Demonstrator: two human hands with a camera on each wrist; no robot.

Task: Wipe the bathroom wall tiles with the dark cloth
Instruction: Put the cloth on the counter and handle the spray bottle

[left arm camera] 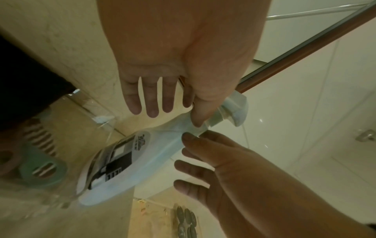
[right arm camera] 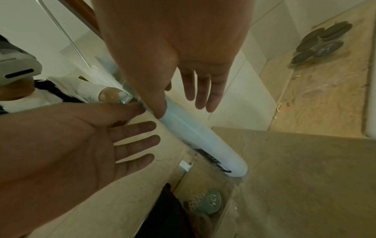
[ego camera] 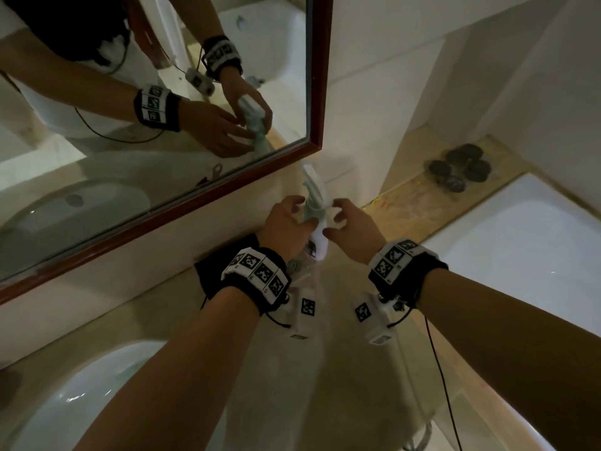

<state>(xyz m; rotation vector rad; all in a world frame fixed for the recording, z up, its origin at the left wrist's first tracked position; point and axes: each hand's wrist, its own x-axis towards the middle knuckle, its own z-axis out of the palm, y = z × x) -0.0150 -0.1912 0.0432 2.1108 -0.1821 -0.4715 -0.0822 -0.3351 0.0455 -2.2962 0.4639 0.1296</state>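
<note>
A white spray bottle (ego camera: 317, 222) stands on the beige counter against the wall, just below the mirror's corner. My left hand (ego camera: 286, 219) is at its left side with fingers straight and only the thumb (left arm camera: 198, 119) touching the neck. On the other side, my right hand (ego camera: 348, 219) has spread fingers and its thumb (right arm camera: 160, 109) on the bottle (right arm camera: 203, 140). The dark cloth (ego camera: 208, 275) lies on the counter under my left wrist, held by neither hand. White wall tiles (ego camera: 374, 76) rise behind the bottle.
A brown-framed mirror (ego camera: 320, 76) hangs at upper left. The white sink basin (ego camera: 81, 402) is at lower left and a bathtub (ego camera: 520, 239) at right. Several dark round discs (ego camera: 458, 170) sit on the ledge. A teal perforated item (left arm camera: 40, 170) lies beside the cloth.
</note>
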